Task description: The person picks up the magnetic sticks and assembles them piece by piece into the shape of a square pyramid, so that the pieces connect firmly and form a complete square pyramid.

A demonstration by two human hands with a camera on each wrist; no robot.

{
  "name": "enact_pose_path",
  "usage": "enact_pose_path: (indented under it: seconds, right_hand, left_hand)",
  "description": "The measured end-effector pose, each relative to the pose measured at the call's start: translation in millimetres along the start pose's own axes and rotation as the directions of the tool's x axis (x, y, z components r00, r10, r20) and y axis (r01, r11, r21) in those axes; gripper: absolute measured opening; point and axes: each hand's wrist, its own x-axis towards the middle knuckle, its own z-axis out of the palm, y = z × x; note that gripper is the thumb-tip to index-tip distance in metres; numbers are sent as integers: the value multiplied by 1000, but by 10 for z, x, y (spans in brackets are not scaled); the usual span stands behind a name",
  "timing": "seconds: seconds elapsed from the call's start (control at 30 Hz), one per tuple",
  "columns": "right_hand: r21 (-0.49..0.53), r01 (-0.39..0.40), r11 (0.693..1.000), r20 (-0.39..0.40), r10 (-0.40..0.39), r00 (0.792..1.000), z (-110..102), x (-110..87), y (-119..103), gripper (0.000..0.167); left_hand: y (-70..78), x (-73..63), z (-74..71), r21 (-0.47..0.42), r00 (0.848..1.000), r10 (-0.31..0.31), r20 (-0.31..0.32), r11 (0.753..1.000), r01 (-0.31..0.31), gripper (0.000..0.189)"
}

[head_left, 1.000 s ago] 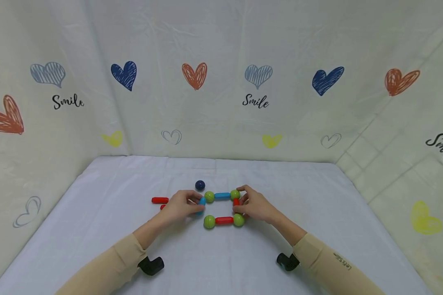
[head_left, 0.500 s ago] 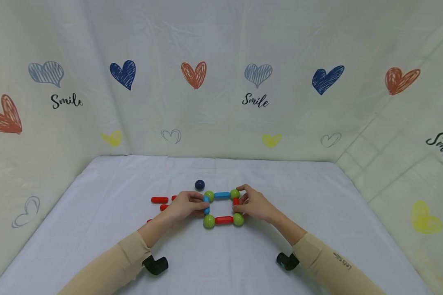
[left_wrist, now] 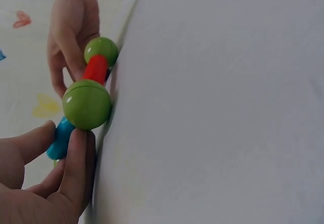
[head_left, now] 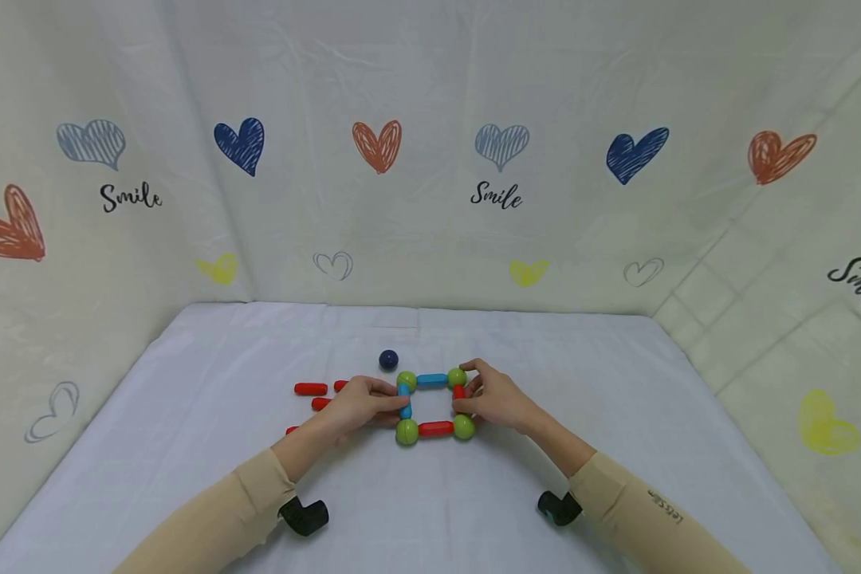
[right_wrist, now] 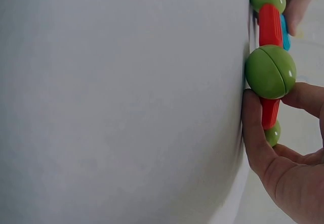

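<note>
Green balls and coloured rods lie in a square on the white cloth. My left hand [head_left: 364, 402] pinches a blue rod [head_left: 404, 401] on the square's left side, between the far-left green ball [head_left: 406, 380] and the near-left green ball [head_left: 406, 432]. On the right side, my right hand [head_left: 498, 396] holds a red rod [right_wrist: 270, 113] between thumb and fingers, by the near-right green ball [right_wrist: 271, 72]. Another blue rod [head_left: 432, 381] forms the far side, reaching the far-right green ball [head_left: 457, 377]. A red rod [head_left: 436, 429] makes the near side.
A dark blue ball [head_left: 388, 360] sits behind the square's far-left corner. Several loose red rods [head_left: 311, 389] lie to the left, some partly hidden by the left hand and arm. A printed cloth wall [head_left: 430, 239] rises behind the table.
My left hand has moved right with the blue rod, bringing it from beside the square into line between the two left green balls. The right hand stays in place.
</note>
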Motion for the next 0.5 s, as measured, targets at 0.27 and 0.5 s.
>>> enact_pose_path:
  seconds: [0.27, 0.5]
  right_hand:
    - [-9, 6, 1000, 0, -6, 1000, -1, -7, 0, 65]
    - [-11, 8, 1000, 1, -8, 1000, -6, 4, 7, 64]
  left_hand:
    - [32, 23, -4, 76, 1000, -17, -1, 997, 17, 42]
    - [72, 13, 4, 87, 1000, 0, -18, 996, 2, 41]
